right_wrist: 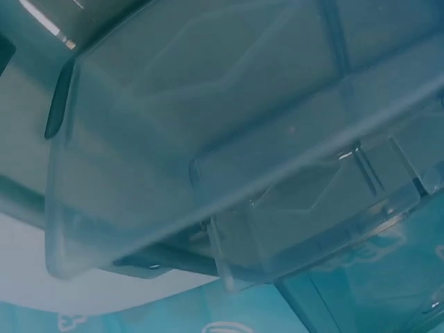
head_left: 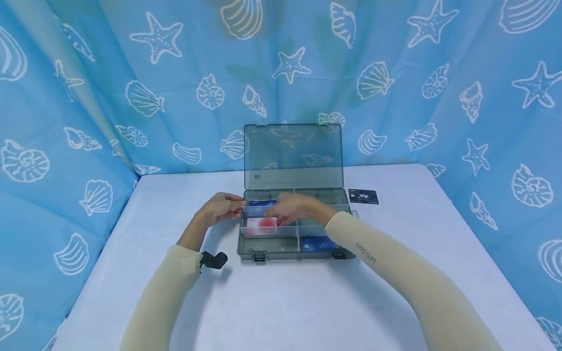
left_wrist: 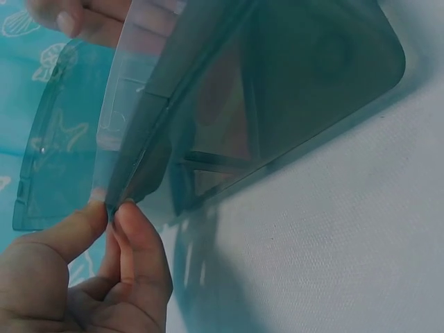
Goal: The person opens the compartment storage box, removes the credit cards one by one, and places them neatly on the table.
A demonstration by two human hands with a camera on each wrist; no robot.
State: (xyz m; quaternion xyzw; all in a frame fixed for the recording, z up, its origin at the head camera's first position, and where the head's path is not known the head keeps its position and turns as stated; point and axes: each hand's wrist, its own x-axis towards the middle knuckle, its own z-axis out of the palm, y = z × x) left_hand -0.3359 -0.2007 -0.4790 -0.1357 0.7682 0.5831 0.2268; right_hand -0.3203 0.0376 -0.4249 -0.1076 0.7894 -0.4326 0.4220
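Note:
A grey see-through organizer box [head_left: 268,248] lies open on the white table, its lid [head_left: 293,155] standing upright. A clear plastic divider [head_left: 256,211] sits across the left half of the box. My left hand [head_left: 223,207] pinches its left end between thumb and fingers [left_wrist: 128,236]. My right hand [head_left: 291,208] grips its other end from over the box middle. A blue card [head_left: 262,203] lies behind the divider, and a red and white card [head_left: 261,225] lies in front of it. Another blue card [head_left: 316,243] fills the front right compartment. The right wrist view shows only the box walls [right_wrist: 208,173] close up.
A black VIP card [head_left: 363,196] lies on the table [head_left: 285,302] just right of the box's back corner. Blue curtains [head_left: 88,97] with shell prints close in the table on the left, back and right. A black camera [head_left: 214,260] is strapped to my left wrist.

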